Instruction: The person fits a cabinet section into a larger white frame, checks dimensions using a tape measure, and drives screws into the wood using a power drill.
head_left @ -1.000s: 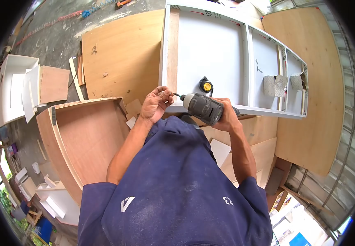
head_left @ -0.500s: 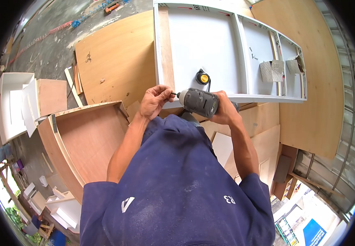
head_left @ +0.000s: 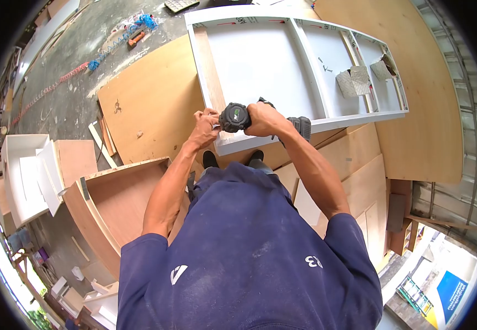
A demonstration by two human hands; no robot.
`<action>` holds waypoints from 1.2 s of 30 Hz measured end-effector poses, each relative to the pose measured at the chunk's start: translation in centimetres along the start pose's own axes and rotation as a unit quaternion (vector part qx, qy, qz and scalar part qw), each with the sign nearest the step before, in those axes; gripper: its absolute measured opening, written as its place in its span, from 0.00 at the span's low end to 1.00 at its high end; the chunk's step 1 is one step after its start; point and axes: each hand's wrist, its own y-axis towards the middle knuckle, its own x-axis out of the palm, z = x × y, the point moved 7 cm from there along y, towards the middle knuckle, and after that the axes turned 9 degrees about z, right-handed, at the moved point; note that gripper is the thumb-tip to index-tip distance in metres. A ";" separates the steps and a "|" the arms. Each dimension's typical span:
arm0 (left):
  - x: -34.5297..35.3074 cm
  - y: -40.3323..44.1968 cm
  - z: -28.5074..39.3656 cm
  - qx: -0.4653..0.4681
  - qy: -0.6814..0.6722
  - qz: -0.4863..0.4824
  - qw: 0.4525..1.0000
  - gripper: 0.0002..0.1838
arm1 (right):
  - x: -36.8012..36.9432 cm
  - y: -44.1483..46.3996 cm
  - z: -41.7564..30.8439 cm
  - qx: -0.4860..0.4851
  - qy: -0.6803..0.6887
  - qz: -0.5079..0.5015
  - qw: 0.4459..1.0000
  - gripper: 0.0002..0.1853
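Note:
My right hand [head_left: 267, 119] is wrapped around a black cordless drill [head_left: 234, 116], which points down over the near left corner of a white cabinet frame [head_left: 304, 127]. Its battery end [head_left: 300, 127] shows beyond my wrist. At the frame's left end, my left hand [head_left: 205, 129] has its fingers bent close together beside the front of the drill. Whatever they pinch is hidden, as is the drill's tip. A bare wood strip [head_left: 208, 66] runs along the inside of that end. A small black object pokes out behind my right hand, mostly covered.
Plywood sheets [head_left: 150, 93] lie under and around the cabinet. An open wooden box [head_left: 123, 192] stands close at my left, with white box units [head_left: 23, 176] beyond. Grey blocks [head_left: 354, 82] sit in the cabinet's right part. A coiled air hose [head_left: 103, 55] crosses the floor.
The drill has swung from lying sideways to pointing down at the cabinet's corner. My left hand has moved from the drill bit to the frame's edge. The yellow-and-black tape measure is now covered.

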 end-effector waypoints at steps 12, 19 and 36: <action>0.6 -0.4 0.1 0.003 -0.019 0.013 1.000 0.09 | 1.4 0.1 -0.3 -0.006 -0.023 0.014 1.000 0.13; 0.1 -0.5 0.9 -0.001 -0.009 0.031 0.999 0.09 | 2.1 0.3 0.7 0.036 0.002 -0.007 0.999 0.13; 2.2 -0.6 -0.6 0.027 0.026 0.040 0.998 0.04 | 2.6 -0.2 0.2 0.039 -0.010 -0.050 0.998 0.14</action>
